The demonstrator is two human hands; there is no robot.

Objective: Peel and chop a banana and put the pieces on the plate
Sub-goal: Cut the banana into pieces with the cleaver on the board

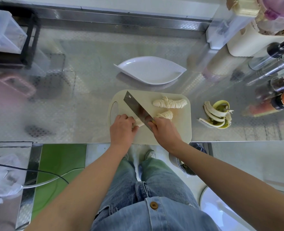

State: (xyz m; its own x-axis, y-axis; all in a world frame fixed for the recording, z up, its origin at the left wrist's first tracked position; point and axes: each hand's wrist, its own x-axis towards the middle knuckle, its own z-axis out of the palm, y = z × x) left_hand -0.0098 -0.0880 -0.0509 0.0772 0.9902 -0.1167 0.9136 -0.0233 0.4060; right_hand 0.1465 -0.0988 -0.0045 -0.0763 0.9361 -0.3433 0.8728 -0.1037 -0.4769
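**Inspector:** Which step is in hand?

**Assessor:** Chopping. Peeling is done, since the peel lies by itself on the tabletop, right of the board. Two runs of slices lie on the board, one at its far edge and one just beside the blade.

**Inspector:** Where is the uncut banana?

**Assessor:** A short stub of it lies on the board near its left end. The left hand holds the stub, with its fingers curled over it just beside the blade.

**Inspector:** And the other hand?

**Assessor:** The right hand has its fingers wrapped round the handle of the knife. The blade lies slantwise between the stub and the nearer slices. I cannot tell whether its edge is through the fruit or above it.

**Inspector:** And the plate?

**Assessor:** It sits beyond the board and holds nothing, so no pieces have been moved across yet.

**Inspector:** What does the next move call for?

**Assessor:** In my judgement, a few more cuts will finish the stub. It is short, so the left fingers must draw back ahead of the blade. After that the pieces go onto the plate. They look soft and tend to cling together, so they need a gentle lift.
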